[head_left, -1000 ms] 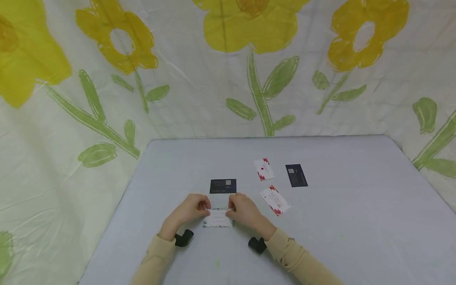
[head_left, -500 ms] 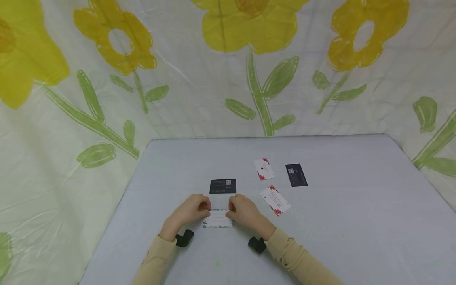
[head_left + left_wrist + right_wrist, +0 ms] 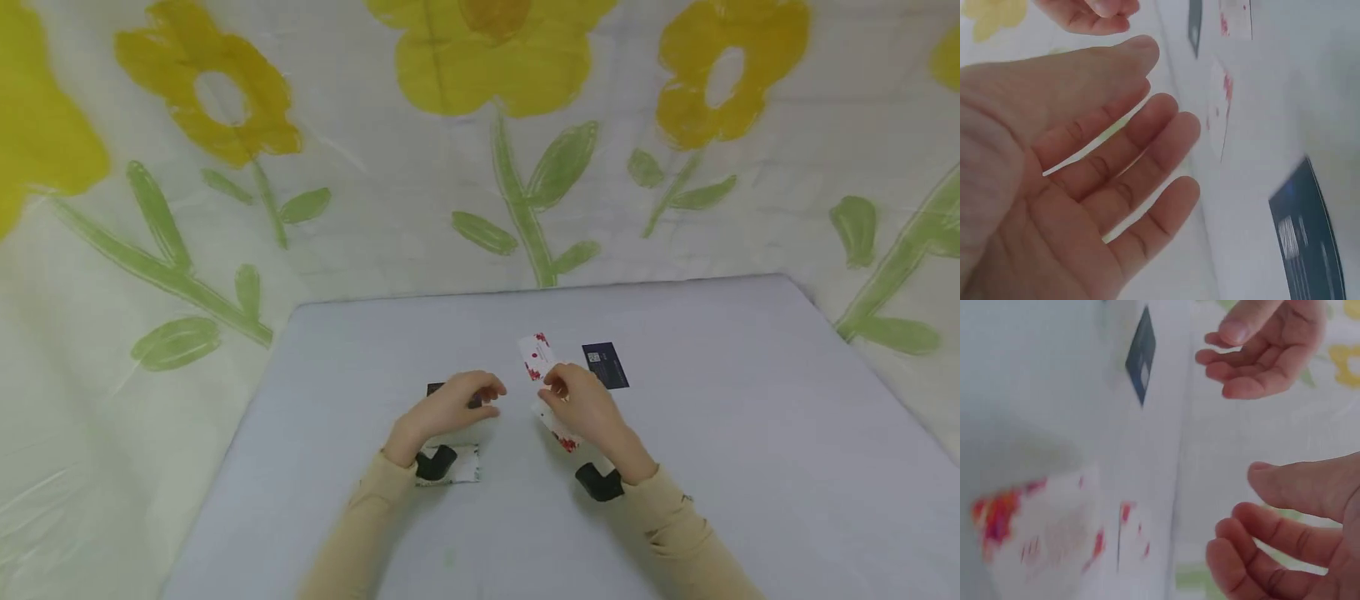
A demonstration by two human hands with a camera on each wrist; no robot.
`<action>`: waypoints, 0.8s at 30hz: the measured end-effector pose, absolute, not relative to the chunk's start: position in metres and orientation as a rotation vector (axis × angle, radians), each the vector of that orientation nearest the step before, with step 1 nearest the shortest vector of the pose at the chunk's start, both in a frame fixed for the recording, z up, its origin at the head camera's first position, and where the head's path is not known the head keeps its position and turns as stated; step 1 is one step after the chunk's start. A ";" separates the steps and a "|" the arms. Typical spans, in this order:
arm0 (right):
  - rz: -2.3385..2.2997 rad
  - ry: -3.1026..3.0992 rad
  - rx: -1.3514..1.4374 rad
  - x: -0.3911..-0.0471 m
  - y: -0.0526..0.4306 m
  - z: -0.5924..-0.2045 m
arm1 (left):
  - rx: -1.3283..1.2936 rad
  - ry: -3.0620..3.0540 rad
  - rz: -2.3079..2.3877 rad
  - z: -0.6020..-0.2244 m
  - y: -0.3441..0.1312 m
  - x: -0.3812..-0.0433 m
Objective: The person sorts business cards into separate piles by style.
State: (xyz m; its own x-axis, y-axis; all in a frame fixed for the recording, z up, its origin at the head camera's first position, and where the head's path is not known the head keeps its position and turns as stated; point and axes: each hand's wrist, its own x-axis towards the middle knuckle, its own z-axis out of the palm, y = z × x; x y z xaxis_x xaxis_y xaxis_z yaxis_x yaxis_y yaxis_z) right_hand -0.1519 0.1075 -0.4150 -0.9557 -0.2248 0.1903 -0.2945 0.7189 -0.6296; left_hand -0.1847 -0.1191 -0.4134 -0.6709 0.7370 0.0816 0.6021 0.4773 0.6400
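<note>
Red-flowered card lies flat on the counter, partly covered in the head view by our right hand, which hovers above it. Our right grip is narrow, a gap showing between thumb and curved fingers. Our left hand has a wider grip, fingers loose, hiding part of a dark card. Taking the first card as the clock's centre, we find that dark card between nine and ten, a leaf-edged card between eight and nine, another red-flowered card near eleven and another dark card between one and two. Beyond the pale, round-cornered counter, at twelve, we see whitish cloth painted with yellow flowers and green stems.
</note>
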 end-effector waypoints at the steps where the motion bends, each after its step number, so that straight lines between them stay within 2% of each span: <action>1: 1.030 -2.854 0.390 -0.151 0.114 -0.416 | 1.161 2.501 0.933 -0.414 -0.110 -0.189; 7: 0.902 -3.062 0.195 -0.143 0.136 -0.431 | 1.183 2.440 0.710 -0.425 -0.067 -0.210; 12: 0.760 -3.098 0.173 -0.135 0.136 -0.448 | 1.270 2.467 0.513 -0.434 -0.042 -0.222; 24: 0.590 -3.036 0.089 -0.123 0.135 -0.458 | 1.308 2.434 0.367 -0.437 -0.013 -0.233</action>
State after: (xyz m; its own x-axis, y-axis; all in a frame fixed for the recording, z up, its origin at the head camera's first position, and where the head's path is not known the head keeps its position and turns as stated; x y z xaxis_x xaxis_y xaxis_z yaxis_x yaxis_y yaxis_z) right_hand -0.1233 0.1349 -0.4580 -0.9972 -0.0471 0.0576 -0.0652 0.9256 -0.3729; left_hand -0.2329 -0.0131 -0.4368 -0.5115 0.8396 -0.1829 0.7484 0.5398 0.3853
